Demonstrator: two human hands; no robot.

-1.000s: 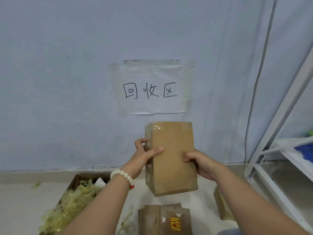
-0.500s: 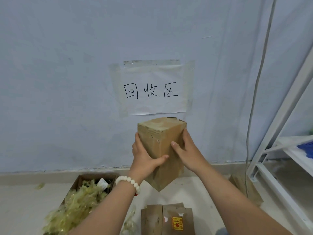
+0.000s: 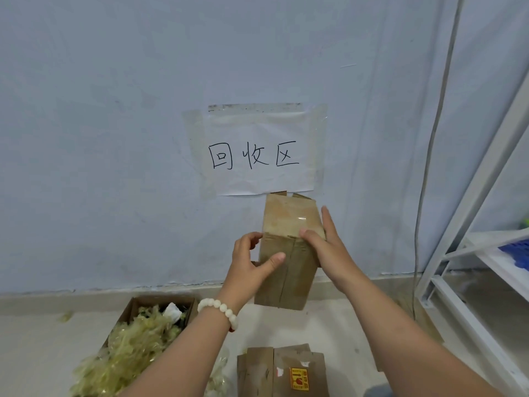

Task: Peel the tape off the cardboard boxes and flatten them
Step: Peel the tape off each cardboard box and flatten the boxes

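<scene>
Gleaming tape [image 3: 300,222], perhaps clear, atop cardboard box [image 3: 297,277]

Taped paper sign [image 3: 257,153] on wall at 12 o'clock; grey cable [image 3: 429,159], white shelving rack [image 3: 469,202] at 3 o'clock.
</scene>
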